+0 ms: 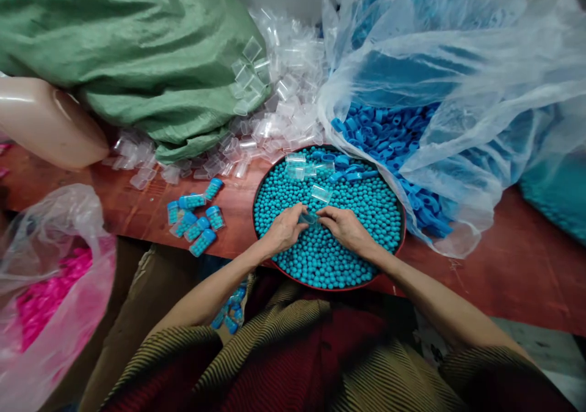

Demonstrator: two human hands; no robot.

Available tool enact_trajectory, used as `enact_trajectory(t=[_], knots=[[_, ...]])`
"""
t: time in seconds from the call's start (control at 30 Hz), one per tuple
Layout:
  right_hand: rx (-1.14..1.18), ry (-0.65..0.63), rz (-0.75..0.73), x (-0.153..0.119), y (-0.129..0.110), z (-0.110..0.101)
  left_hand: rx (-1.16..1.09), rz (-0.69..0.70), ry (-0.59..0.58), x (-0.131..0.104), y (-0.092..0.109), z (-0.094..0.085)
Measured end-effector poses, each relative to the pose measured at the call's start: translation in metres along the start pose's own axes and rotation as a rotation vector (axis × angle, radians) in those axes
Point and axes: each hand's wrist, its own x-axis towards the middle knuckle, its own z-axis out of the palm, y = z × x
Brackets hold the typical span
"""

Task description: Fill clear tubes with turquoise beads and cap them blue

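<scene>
A round red tray (403, 220) is filled with turquoise beads (325, 265). Over its middle, my left hand (286, 227) pinches a small clear plastic container (309, 218) between thumb and fingers. The fingertips of my right hand (348, 229) close on the container's other end; the fingers partly hide it, and its contents are hard to make out. Just beyond my hands, another clear container (321, 193) lies on the beads. Farther back in the tray rest more clear containers (296, 166) and several blue caps (354, 173).
Filled, blue-capped containers (200, 241) lie left of the tray on the red table (238, 216). Behind is a heap of clear containers (293, 88) beside a green sack (151, 52). A plastic bag (462, 94) of blue caps touches the tray's right side. Pink pieces (55, 296) fill a bag at lower left.
</scene>
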Motion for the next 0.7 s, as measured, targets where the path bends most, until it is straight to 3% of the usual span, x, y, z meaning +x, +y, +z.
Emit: enact_trajectory(t=[0.23,0.37,0.5,0.6,0.7], knots=[[-0.102,-0.011,-0.073,0.007,0.002,0.005,0.223,0.013,-0.095,0.000,0.015,0.004],[-0.370,-0.051,-0.066,0.006,-0.004,0.001,0.405,-0.054,-0.148,0.005,0.027,0.000],[-0.624,0.018,-0.015,0.023,-0.015,-0.013,0.491,-0.097,-0.230,0.010,0.034,-0.006],[-0.743,-0.134,-0.027,0.048,-0.014,-0.021,0.451,-0.108,-0.208,0.009,0.033,-0.006],[-0.706,-0.276,-0.093,0.064,-0.005,-0.023,0.339,-0.115,-0.158,0.003,0.027,-0.003]])
